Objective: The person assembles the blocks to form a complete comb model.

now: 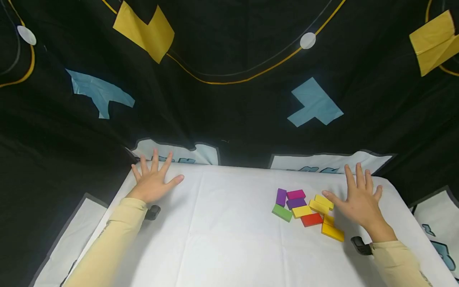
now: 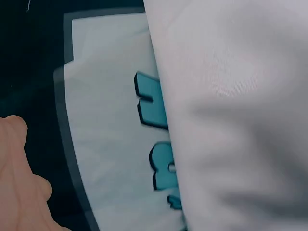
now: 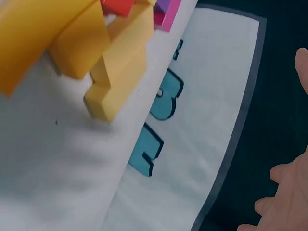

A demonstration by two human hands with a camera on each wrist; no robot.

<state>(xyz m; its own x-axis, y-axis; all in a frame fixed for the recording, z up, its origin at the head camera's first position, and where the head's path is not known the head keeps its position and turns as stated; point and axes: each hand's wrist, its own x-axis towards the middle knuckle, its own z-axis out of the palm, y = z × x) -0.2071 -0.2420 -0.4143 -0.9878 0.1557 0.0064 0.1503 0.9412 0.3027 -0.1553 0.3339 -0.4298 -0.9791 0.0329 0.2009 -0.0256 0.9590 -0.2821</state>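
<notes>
left hand (image 1: pixel 152 184) and right hand (image 1: pixel 361 202) are both spread wide at the white table (image 1: pixel 233 231), colourful blocks (image 1: pixel 312 220) near the right, kinda hard to tell if any overlap

We log the left grip (image 1: pixel 152 184) and right grip (image 1: pixel 360 202), fingers spread, over the white worktop (image 1: pixel 229 247). Just left of the right grip, a loose cluster of blocks (image 1: pixel 302 211): most yellow ones nearest, then a red block (image 1: pixel 312 220); green (image 1: pixel 282 213), magenta (image 1: pixel 295 194) and two purple farther out. Left grip well apart from them. Beyond both grips, we note black cloth (image 1: pixel 229 115).
</notes>
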